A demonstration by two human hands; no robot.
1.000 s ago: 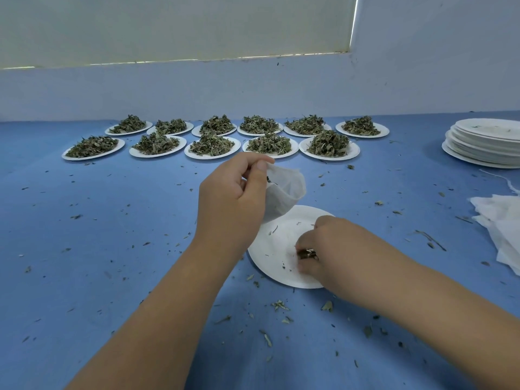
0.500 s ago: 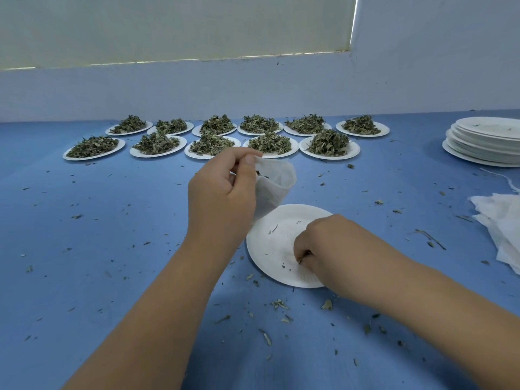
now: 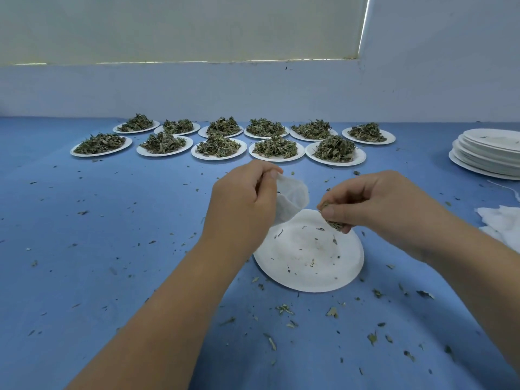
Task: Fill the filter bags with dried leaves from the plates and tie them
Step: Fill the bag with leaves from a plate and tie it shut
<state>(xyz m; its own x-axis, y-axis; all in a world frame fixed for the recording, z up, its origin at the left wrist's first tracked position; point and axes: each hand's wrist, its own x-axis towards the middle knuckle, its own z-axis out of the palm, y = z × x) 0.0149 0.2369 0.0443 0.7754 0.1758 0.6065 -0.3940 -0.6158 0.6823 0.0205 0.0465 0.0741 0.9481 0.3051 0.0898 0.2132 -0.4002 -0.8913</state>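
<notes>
On my feed: left hand (image 3: 244, 204) pinches the rim of the filter bag (image 3: 292, 198) between thumb and fingers. The bag's mouth is held open and faces right, and the bag hangs over the far-left edge of the near plate (image 3: 323, 274). I can't tell how full the bag is, its side is opaque from here. Right hand (image 3: 377, 206) has its fingertips curled round a pinch of dried leaves (image 3: 333, 222), just beside the bag mouth but not touching it, above the plate's far edge. The near plate is almost spent, with only crumbs and a few fragments on it. Further back on the blue table (image 3: 112, 249) there is a front row of five plates (image 3: 219, 157) and a back row of six plates (image 3: 266, 136), each carrying a heap of leaves. The rims of neighbouring plates are close or overlapping. Far right there is a stack of empty plates (image 3: 489, 164), with a few specks on the top one. Below it at the right edge is a white pile (image 3: 501, 226) that looks like more bags; I can't count them. A white string (image 3: 503, 188) lies between the stack and the pile. Loose leaf bits (image 3: 284, 308) are scattered over the table, thickest around the near plate.
</notes>
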